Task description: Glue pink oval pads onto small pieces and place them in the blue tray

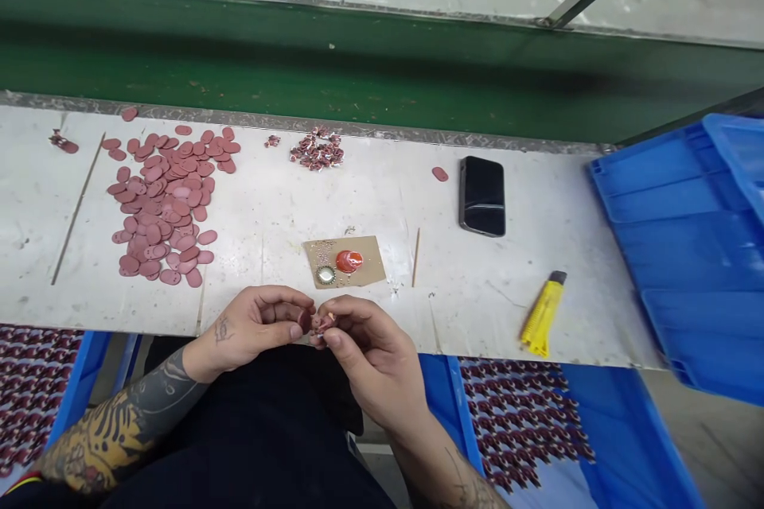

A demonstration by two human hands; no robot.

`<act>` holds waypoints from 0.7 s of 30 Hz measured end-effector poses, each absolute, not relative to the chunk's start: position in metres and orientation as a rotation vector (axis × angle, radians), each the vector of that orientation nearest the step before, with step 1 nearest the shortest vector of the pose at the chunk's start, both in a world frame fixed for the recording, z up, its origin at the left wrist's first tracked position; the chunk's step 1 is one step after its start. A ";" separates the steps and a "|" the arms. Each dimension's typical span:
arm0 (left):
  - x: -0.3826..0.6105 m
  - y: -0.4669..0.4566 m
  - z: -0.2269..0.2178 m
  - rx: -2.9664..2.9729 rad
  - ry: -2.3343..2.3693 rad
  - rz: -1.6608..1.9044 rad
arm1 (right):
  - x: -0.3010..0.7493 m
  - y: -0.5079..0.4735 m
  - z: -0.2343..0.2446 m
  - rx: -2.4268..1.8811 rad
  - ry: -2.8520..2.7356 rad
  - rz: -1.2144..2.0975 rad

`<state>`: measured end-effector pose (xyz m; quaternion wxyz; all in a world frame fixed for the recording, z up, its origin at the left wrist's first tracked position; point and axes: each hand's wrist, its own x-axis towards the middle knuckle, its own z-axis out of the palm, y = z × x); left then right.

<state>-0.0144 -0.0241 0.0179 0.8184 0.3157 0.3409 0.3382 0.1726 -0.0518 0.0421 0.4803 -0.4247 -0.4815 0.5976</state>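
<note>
Between thumb and fingers, my left hand [263, 326] pinches a reddish-brown oval disc [305, 321]. My right hand [376, 350] is closed on a small figure piece [324, 324] in brown and white, brought up against the disc; fingers hide part of it. Just beyond the hands lies a piece of cardboard [372, 270] bearing a blob of glossy red-orange paste [348, 261] and a bottle cap [325, 275]. Many loose oval discs [167, 207] are heaped at the left. Farther back sits a small pile of figure pieces [316, 151].
A black phone [482, 195], a yellow box cutter [543, 314] and a thin wooden stick [416, 257] lie to the right. A blue crate [686, 254] stands at the right edge. Below the table, blue trays [626, 421] hold rows of brown pieces. A long rod [77, 211] lies at left.
</note>
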 end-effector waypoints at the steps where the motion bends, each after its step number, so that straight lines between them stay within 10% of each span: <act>1: -0.015 -0.024 0.017 0.671 0.727 0.736 | 0.172 -0.052 0.041 -1.072 -1.173 1.445; 21: -0.013 -0.028 0.011 0.658 0.670 0.934 | 0.171 -0.045 0.046 -1.209 -1.618 1.045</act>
